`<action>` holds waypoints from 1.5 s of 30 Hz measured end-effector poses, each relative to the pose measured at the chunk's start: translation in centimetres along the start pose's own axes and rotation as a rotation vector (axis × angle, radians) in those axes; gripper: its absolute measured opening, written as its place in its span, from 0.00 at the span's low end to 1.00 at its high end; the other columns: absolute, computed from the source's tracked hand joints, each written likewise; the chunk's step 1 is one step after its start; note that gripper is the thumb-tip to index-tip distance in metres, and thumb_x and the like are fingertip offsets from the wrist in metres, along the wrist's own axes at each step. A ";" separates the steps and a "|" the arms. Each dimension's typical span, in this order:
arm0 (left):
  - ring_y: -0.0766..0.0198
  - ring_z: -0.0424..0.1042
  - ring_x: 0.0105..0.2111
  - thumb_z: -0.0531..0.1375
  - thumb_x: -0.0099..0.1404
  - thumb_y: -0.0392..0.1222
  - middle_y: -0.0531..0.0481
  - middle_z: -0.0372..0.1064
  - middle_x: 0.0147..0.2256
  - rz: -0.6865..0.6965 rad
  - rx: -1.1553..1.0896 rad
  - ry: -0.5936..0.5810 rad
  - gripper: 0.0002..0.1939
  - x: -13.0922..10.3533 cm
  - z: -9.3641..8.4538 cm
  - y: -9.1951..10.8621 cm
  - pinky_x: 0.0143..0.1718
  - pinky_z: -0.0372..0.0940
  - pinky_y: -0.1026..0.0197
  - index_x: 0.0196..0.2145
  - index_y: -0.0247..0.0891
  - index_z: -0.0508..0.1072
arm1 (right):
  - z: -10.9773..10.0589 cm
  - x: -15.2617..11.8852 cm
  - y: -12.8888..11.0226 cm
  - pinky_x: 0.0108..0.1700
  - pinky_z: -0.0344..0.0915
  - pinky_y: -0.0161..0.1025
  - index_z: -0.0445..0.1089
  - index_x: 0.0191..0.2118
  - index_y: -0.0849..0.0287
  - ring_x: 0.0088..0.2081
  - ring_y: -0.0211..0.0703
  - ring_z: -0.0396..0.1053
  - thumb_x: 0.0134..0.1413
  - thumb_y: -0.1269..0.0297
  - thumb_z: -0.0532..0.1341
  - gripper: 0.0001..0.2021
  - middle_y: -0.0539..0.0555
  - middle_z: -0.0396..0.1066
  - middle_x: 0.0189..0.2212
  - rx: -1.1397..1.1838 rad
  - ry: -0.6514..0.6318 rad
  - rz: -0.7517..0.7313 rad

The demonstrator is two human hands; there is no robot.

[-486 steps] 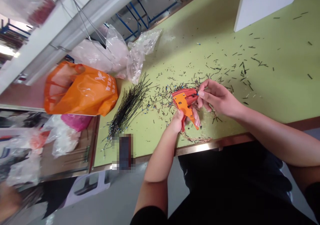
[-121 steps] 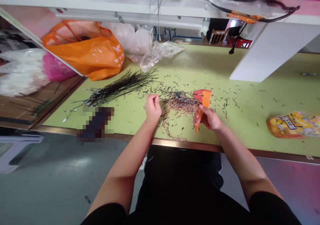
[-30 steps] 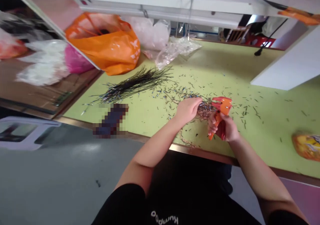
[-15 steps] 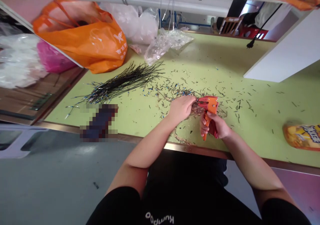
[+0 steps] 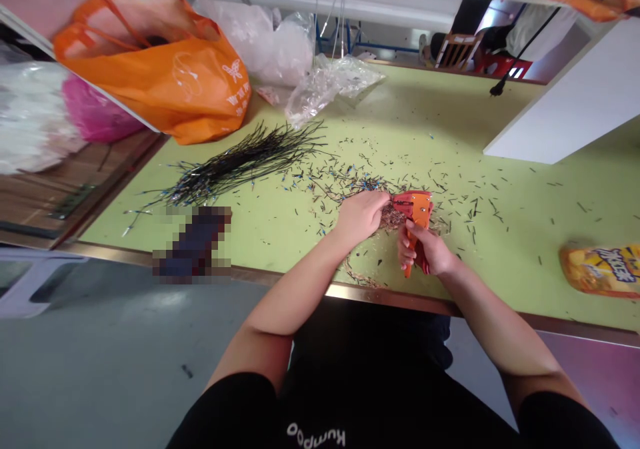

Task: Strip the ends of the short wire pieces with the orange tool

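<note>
My right hand (image 5: 431,249) is wrapped round the handles of an orange and red wire stripper (image 5: 423,202), held upright over the bench with its jaws facing left. My left hand (image 5: 361,217) is closed in a pinch right at those jaws. Between its fingertips and the tool a bit of thin black wire shows; most of it is hidden by the hand. Beneath both hands lies a heap of cut-off scraps (image 5: 393,218), brownish and black. Up and to the left rests a loose bundle of black wires (image 5: 240,159), with blue and silvery bits at its left end.
Short black offcuts are strewn over the green bench (image 5: 500,249). An orange bag (image 5: 200,89) and clear plastic bags (image 5: 325,82) stand at the back left. A blurred dark object (image 5: 195,244) lies by the front edge. A yellow snack package (image 5: 603,269) and a white panel (image 5: 560,102) are right.
The whole view has shifted slightly. Both hands keep nearly the same place at the stripper, and the stripper's handles look a little closer together.
</note>
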State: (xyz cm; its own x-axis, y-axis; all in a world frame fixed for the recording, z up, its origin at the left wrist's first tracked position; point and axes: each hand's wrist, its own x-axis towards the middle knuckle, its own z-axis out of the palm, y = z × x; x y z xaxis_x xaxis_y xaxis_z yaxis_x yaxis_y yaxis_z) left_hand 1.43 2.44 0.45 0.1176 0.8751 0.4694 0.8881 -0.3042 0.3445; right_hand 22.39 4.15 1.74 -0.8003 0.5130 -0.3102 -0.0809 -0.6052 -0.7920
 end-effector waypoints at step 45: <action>0.62 0.77 0.32 0.47 0.80 0.46 0.48 0.80 0.35 -0.218 -0.103 0.343 0.20 0.2 -1.3 -2.8 0.36 0.70 0.60 0.41 0.39 0.78 | -0.4 -1.8 -3.0 0.33 0.74 0.45 0.71 0.33 0.56 0.24 0.41 0.64 0.59 0.36 0.64 0.25 0.47 0.61 0.22 0.092 -0.116 -0.399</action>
State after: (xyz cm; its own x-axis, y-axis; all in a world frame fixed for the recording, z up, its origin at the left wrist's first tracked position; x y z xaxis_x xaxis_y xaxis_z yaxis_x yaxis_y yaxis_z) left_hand -1.59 3.02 0.63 -0.2383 0.7524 0.6141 0.8245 -0.1774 0.5373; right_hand 24.34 5.33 4.47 -0.7566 0.6494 0.0760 -0.4459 -0.4274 -0.7865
